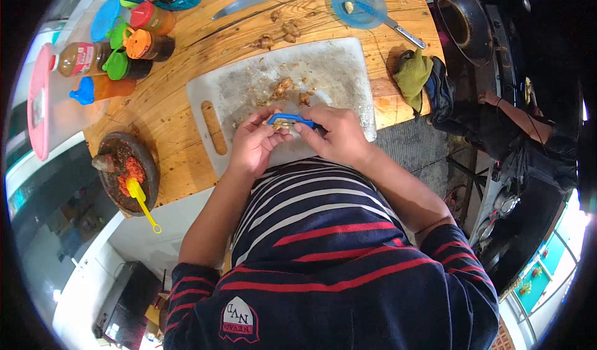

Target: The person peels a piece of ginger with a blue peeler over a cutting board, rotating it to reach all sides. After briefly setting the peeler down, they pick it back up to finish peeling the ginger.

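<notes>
Over the near edge of a white cutting board (348, 70), my right hand (341, 131) is closed around a blue peeler (287, 118). The peeler's head rests at a small pale piece of knobbly, ginger-like root (283, 126). My left hand (254, 140) pinches that piece in its fingertips; the fingers partly hide it. Just beyond the hands, brown peelings and root bits (283, 87) lie scattered on the board. Several unpeeled knobbly roots (290, 30) sit on the wooden table past the board's far edge.
A large knife (261, 0) lies at the back beside a blue bowl (336, 5) with a small knife in it. Sauce bottles (127, 64) crowd the left. A stone mortar (152, 151) holds red paste and a yellow spoon (138, 194). Another person's arm (525, 120) shows right.
</notes>
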Action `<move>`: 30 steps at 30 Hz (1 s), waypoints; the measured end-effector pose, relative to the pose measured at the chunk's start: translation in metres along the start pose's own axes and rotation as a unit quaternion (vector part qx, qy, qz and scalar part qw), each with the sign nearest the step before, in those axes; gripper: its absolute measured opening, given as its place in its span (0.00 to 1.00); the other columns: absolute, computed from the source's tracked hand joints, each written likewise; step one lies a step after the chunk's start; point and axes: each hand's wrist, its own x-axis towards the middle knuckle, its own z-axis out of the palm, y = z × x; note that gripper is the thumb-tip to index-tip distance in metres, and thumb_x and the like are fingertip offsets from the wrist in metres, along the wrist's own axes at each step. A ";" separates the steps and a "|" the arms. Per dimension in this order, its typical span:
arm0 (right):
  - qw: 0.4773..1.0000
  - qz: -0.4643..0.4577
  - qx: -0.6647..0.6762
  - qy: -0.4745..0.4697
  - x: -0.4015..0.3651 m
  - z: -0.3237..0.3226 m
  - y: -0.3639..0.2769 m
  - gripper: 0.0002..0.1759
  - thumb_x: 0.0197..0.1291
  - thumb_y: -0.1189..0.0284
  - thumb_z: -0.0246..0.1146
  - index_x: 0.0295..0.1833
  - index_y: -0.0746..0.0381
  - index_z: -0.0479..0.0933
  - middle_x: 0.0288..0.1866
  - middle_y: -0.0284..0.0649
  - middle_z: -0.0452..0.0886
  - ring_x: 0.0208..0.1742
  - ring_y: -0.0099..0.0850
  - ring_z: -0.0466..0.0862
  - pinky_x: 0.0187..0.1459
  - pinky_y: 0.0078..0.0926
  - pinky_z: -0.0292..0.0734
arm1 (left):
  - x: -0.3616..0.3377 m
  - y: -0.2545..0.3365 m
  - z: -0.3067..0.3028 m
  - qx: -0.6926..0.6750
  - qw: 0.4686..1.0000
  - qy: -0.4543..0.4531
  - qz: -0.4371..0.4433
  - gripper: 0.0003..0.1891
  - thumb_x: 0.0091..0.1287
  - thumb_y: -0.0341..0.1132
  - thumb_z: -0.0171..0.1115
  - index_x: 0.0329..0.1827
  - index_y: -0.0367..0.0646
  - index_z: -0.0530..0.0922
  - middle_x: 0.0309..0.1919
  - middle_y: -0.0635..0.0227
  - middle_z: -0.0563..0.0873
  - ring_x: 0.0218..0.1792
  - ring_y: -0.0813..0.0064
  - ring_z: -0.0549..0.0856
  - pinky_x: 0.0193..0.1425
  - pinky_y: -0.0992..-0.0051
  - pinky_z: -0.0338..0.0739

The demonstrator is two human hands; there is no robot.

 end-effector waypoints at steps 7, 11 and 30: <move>0.998 -0.067 0.009 0.007 0.004 0.003 0.003 0.09 0.61 0.70 0.71 0.41 0.64 0.83 0.27 0.45 0.81 0.23 0.40 0.82 0.26 0.35 0.75 | -0.002 0.000 0.001 -0.021 1.000 -0.015 -0.016 0.17 0.71 0.30 0.62 0.62 0.35 0.78 0.46 0.60 0.88 0.43 0.66 0.88 0.52 0.63 0.86; 0.997 -0.038 -0.067 0.016 0.002 0.000 0.012 0.08 0.62 0.69 0.69 0.41 0.63 0.82 0.31 0.47 0.83 0.31 0.49 0.84 0.33 0.43 0.79 | -0.004 0.002 0.001 -0.039 0.998 -0.021 -0.039 0.16 0.74 0.33 0.62 0.61 0.37 0.79 0.44 0.62 0.89 0.42 0.69 0.89 0.52 0.64 0.86; 0.990 0.111 0.084 0.038 -0.001 0.010 0.006 0.10 0.65 0.69 0.71 0.42 0.66 0.84 0.21 0.41 0.77 0.23 0.23 0.73 0.26 0.27 0.71 | -0.002 0.003 0.006 -0.012 0.999 -0.019 -0.023 0.25 0.71 0.24 0.64 0.71 0.40 0.73 0.50 0.62 0.85 0.49 0.68 0.87 0.53 0.68 0.85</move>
